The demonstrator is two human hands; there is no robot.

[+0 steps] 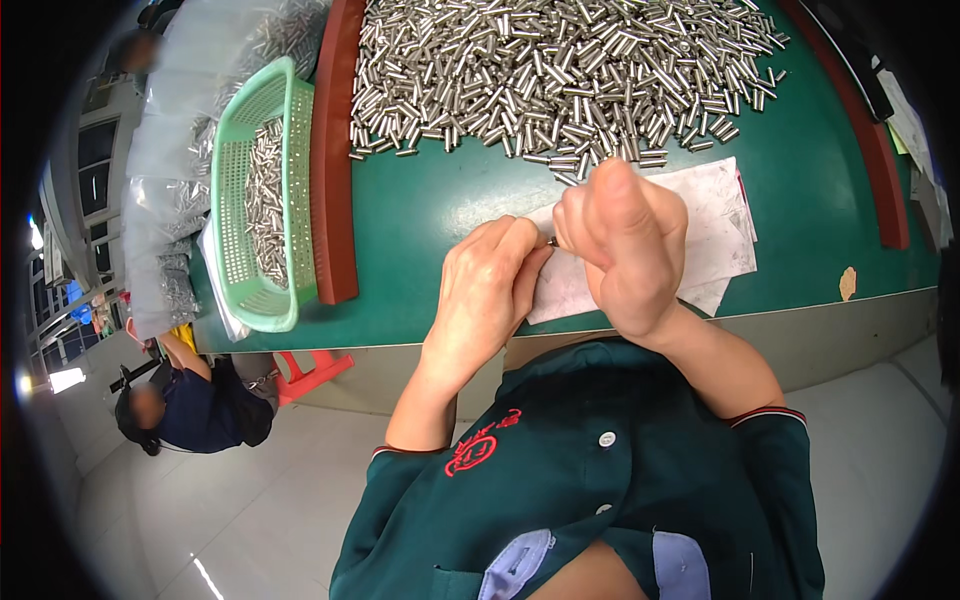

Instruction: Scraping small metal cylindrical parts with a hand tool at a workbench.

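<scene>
My left hand (487,278) is closed in a pinch above the paper, its thumb and fingertips pressed together. A small dark metal piece (552,242) shows between its fingertips and my right hand (628,245). That right hand is curled closed, thumb raised towards the view, fingers meeting my left fingertips. Whatever lies inside either grip is mostly hidden. Beneath both hands are stained white paper sheets (715,225) on the green tabletop (420,190). Just beyond them spreads a large heap of short, shiny metal cylinders (560,75).
Dark red rails (336,160) border the work area left and right. Outside the left rail stands a light green plastic basket (232,200) of metal cylinders, beside clear bags (165,200) of parts. A person (205,405) sits at the far left near a red stool (308,375).
</scene>
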